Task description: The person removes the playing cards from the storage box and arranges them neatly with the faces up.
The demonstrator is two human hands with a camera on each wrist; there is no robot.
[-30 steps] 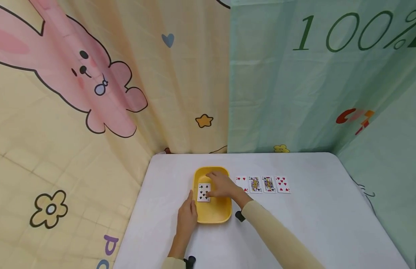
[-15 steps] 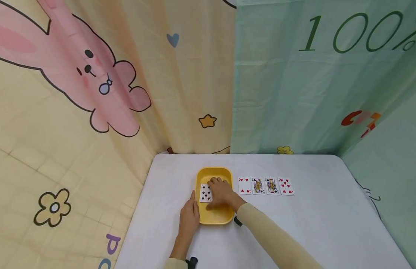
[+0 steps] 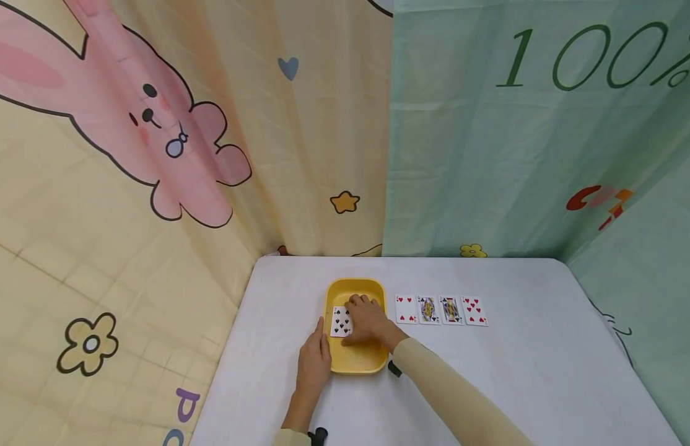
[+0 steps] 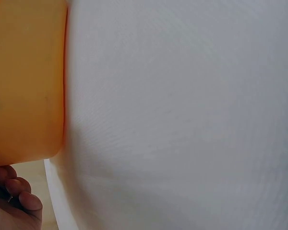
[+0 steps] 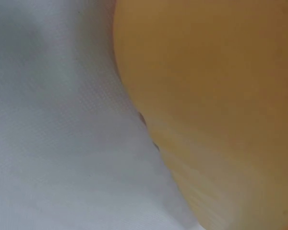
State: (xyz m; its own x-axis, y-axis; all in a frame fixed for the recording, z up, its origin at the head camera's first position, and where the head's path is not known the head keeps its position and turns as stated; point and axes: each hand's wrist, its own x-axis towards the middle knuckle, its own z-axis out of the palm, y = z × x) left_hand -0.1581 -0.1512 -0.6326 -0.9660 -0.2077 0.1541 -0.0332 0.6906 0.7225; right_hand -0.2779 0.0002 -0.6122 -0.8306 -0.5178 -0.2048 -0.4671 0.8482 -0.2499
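My left hand (image 3: 314, 358) grips the left side of a yellow plastic tray (image 3: 357, 365), its fingertips right at the rim. In the left wrist view, curled fingers (image 4: 20, 188) show beside the tray's wall. A playing card with several black spades (image 3: 339, 322) lies face up inside the tray. My right hand (image 3: 368, 321) is down in the tray at that card's right edge, fingers bent toward the far end and thumb toward the near end. Its palm side is hidden, and I cannot tell what it holds. The right wrist view shows only the tray's outside wall (image 5: 216, 96) and white cloth.
To the right of the tray, face-up cards lie in a row: a hearts card (image 3: 405, 309), two face cards (image 3: 428, 310) and another hearts card (image 3: 475, 310). They lie on a white table (image 3: 490, 384). Printed curtains (image 3: 311, 136) hang behind and beside it.
A second ago my right thumb was at the spade card's right side; it has since moved nearer me, and the fingers have bent. My left hand stays at the tray. The head view shifted slightly.
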